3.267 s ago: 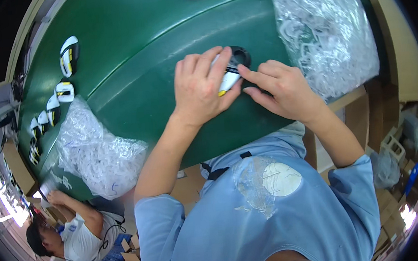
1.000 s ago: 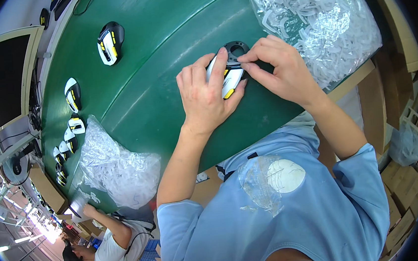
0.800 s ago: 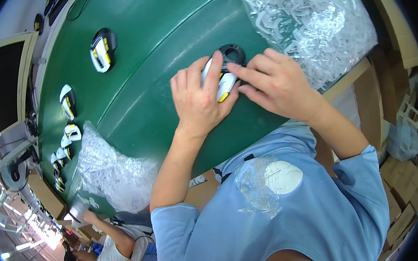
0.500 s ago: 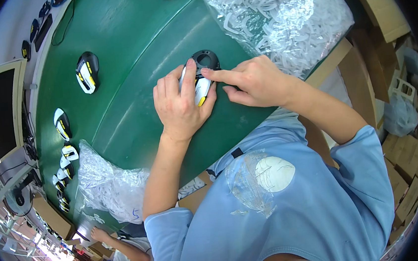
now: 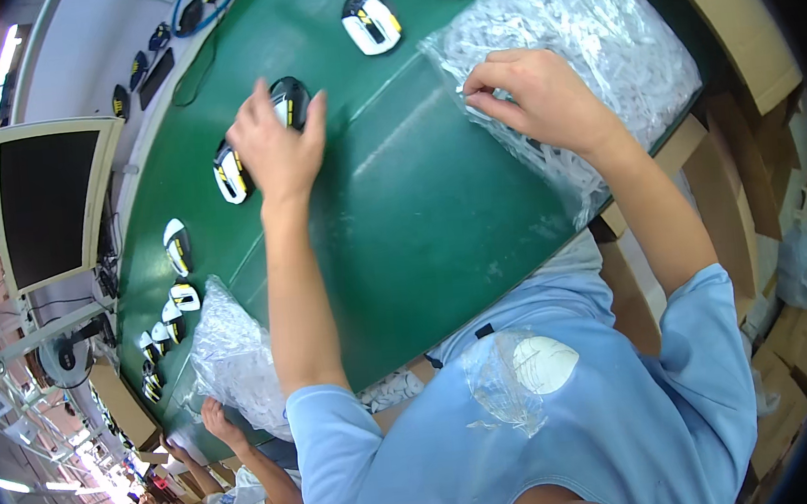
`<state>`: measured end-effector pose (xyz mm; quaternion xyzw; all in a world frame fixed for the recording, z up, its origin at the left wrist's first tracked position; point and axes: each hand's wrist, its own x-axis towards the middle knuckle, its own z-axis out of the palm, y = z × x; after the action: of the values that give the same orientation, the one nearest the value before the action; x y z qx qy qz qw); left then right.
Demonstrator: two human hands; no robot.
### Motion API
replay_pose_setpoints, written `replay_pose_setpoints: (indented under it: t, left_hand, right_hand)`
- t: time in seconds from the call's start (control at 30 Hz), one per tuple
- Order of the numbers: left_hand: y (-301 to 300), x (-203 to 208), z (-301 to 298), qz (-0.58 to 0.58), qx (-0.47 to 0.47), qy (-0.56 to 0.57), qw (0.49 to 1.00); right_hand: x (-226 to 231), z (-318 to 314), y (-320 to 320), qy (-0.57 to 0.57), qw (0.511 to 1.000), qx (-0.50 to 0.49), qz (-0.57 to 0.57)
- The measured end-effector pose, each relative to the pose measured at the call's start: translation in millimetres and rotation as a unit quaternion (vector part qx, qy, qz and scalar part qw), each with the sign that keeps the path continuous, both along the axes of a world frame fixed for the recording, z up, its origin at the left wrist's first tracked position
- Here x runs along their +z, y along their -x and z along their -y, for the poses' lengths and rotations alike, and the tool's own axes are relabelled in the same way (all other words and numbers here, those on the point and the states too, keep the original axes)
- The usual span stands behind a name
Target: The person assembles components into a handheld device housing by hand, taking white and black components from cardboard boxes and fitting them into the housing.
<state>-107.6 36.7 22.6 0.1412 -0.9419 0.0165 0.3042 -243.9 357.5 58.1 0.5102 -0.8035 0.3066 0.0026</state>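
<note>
My left hand (image 5: 278, 153) is over the far left part of the green table (image 5: 422, 241). Its fingers and thumb are spread around an oval black housing with white and yellow parts (image 5: 290, 97), which lies on the table partly hidden by the hand; the fingers are slightly blurred. Just left of it lies a similar black, white and yellow housing (image 5: 232, 176). On the right, my right hand (image 5: 539, 101) is over a clear plastic bag (image 5: 622, 60) full of small translucent curved pieces. Thumb and forefinger are pinched together at the bag's left side; whatever is between them cannot be made out.
More such housings stand along the far side (image 5: 371, 26) and left side (image 5: 178, 248). Another clear bag (image 5: 235, 358) lies at the table's left end, near a co-worker's hand (image 5: 216, 417). A monitor (image 5: 54, 201) is at left; cardboard boxes (image 5: 704, 178) stand at right.
My left hand has moved up and left with the housing, which is now on the table with the fingers spread. My right hand has left the housing and reached the bag.
</note>
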Motion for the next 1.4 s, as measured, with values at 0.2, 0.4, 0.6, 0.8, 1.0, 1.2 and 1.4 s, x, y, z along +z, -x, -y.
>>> replay_pose_setpoints:
  t: [0.2,0.4,0.6,0.8,1.0,1.2,1.4]
  left_hand:
    - [109,4,-50,0.093,0.006,-0.232,0.968]
    - [129,-20,-52,0.054,0.032,-0.245,0.968]
    - [-16,-7,-86,0.036,-0.212,-0.258,0.942]
    - [-107,-3,-123,0.102,-0.179,-0.252,0.946]
    - [-110,-21,-137,0.063,-0.118,-0.241,0.961]
    - [-110,-27,-139,0.057,-0.130,-0.243,0.960]
    - [-110,-22,-140,0.064,-0.118,-0.213,0.968]
  right_hand:
    - [-12,15,31,-0.186,0.972,0.108,-0.092]
    - [19,-5,24,-0.076,0.992,0.093,-0.032]
    - [30,-48,-11,0.085,0.984,0.085,0.128]
    - [4,1,-64,0.150,0.944,0.041,0.292]
    - [-37,39,-100,0.217,0.904,-0.045,0.366]
    - [-39,30,-117,0.143,0.933,-0.008,0.329]
    - [-40,26,-121,0.138,0.957,0.007,0.255]
